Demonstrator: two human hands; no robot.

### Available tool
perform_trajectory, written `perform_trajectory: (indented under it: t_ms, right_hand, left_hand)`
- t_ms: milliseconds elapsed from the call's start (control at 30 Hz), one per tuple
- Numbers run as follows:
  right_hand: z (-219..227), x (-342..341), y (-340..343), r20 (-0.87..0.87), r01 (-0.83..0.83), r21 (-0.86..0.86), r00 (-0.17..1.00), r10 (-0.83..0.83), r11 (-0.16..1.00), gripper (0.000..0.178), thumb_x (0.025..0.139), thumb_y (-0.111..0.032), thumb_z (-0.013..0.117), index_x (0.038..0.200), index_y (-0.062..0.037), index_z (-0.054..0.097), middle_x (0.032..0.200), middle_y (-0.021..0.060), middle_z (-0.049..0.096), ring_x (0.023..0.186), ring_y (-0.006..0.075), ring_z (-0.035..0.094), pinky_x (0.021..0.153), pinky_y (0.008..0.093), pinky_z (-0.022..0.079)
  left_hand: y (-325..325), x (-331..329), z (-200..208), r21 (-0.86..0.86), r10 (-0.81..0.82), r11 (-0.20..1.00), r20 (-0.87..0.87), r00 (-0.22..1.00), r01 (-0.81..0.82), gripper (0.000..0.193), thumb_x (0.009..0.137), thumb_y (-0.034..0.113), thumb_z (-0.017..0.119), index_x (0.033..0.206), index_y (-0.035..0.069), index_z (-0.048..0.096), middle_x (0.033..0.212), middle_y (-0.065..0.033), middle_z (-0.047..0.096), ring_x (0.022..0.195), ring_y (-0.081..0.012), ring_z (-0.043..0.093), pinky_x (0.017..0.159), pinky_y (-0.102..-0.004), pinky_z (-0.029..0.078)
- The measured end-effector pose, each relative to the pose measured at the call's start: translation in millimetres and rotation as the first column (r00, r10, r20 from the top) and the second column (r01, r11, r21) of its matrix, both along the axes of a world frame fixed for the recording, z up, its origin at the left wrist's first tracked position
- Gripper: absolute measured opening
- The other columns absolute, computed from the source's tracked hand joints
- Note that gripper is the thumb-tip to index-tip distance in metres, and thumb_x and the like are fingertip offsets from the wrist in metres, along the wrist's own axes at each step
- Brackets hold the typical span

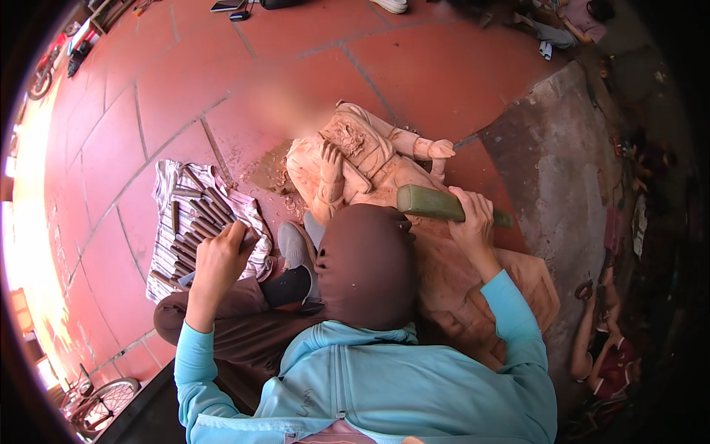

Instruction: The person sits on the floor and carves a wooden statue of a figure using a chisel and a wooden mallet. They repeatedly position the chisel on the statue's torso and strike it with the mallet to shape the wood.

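My left hand [220, 260] is closed around a chisel [250, 238], its brown wooden handle end showing above the thumb and a grey blade end below the fist. It is raised over a striped cloth [161, 255] on which several wood-handled chisels [211, 205] lie side by side. In my right hand [474, 219] is a green mallet [429, 202], gripped by its narrow handle, the thick head pointing left. Beneath the mallet lies a carved wooden figure [377, 159] in robes, one hand on its chest. Its lower part [481, 296] stretches beside my right leg.
Wood chips [285, 181] are scattered by the figure on the red tiled floor [296, 81]. A grey concrete strip [555, 155] borders the right side. Other people [610, 355] sit further right. A bicycle [103, 403] stands at lower left, and a phone [225, 5] lies at the top.
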State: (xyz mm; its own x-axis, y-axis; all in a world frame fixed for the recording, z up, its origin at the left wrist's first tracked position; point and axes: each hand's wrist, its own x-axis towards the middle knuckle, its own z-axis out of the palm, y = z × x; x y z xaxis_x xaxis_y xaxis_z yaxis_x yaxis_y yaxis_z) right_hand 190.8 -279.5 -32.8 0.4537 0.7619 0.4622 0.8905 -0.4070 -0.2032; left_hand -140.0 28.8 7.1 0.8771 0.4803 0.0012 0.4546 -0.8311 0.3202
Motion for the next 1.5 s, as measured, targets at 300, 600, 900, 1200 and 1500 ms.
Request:
perform_trajectory:
  t_ms: [300, 600, 900, 1200, 1500]
  right_hand:
    - [-3.5, -4.0, -4.8, 0.054, 0.018, -0.027, 0.998, -0.016, 0.999, 0.047, 0.073, -0.007, 0.073, 0.118, -0.0137, 0.06, 0.094, 0.0066, 0.064, 0.089, 0.0287, 0.061, 0.078, 0.0402, 0.044]
    - [-14.8, -22.9, -24.0, -0.06, 0.066, -0.089, 0.996, -0.071, 0.994, 0.047, 0.083, -0.02, 0.071, 0.126, -0.0114, 0.055, 0.115, 0.0089, 0.065, 0.107, 0.0329, 0.061, 0.087, 0.0455, 0.044]
    - [-32.5, 14.9, -34.2, 0.01, 0.048, -0.136, 0.999, -0.047, 0.99, 0.053, 0.084, -0.027, 0.069, 0.132, -0.0104, 0.052, 0.125, 0.0108, 0.062, 0.115, 0.0331, 0.059, 0.093, 0.0474, 0.044]
    - [-18.9, -4.2, -19.2, 0.051, 0.173, -0.118, 0.985, -0.167, 0.978, 0.05, 0.084, -0.022, 0.071, 0.13, -0.0127, 0.054, 0.122, 0.0105, 0.063, 0.111, 0.0335, 0.061, 0.09, 0.0463, 0.045]
    - [-32.5, 9.0, -12.0, 0.081, 0.223, -0.082, 0.973, -0.216, 0.971, 0.047, 0.084, -0.017, 0.072, 0.128, -0.0157, 0.056, 0.118, 0.0091, 0.065, 0.106, 0.0337, 0.063, 0.086, 0.0448, 0.048]
  left_hand:
    - [51.1, -102.2, -21.4, 0.153, 0.386, 0.91, 0.023, 0.922, -0.385, 0.039, 0.091, 0.037, 0.065, 0.084, 0.003, 0.048, 0.079, -0.0185, 0.061, 0.07, -0.0407, 0.061, 0.058, -0.0475, 0.046]
    - [102.8, -231.9, -199.7, -0.304, 0.68, 0.606, -0.283, 0.677, -0.735, 0.044, 0.093, 0.028, 0.056, 0.118, 0.0, 0.032, 0.104, -0.0391, 0.061, 0.103, -0.0528, 0.059, 0.088, -0.0563, 0.047]
    - [110.6, -187.3, -255.8, -0.458, 0.743, 0.586, -0.025, 0.668, -0.669, 0.066, 0.083, 0.018, 0.071, 0.137, 0.015, 0.032, 0.109, -0.0341, 0.06, 0.101, -0.0507, 0.06, 0.087, -0.052, 0.05]
    - [122.1, -156.8, -267.9, -0.269, 0.757, 0.613, -0.069, 0.649, -0.743, 0.044, 0.086, 0.024, 0.07, 0.119, 0.004, 0.049, 0.12, -0.0326, 0.043, 0.098, -0.0497, 0.06, 0.089, -0.0487, 0.051]
    - [110.8, -148.0, -218.7, -0.173, 0.413, 0.719, -0.672, 0.615, -0.673, 0.04, 0.086, 0.021, 0.054, 0.12, 0.004, 0.066, 0.124, -0.0185, 0.064, 0.118, -0.0352, 0.06, 0.095, -0.0462, 0.05]
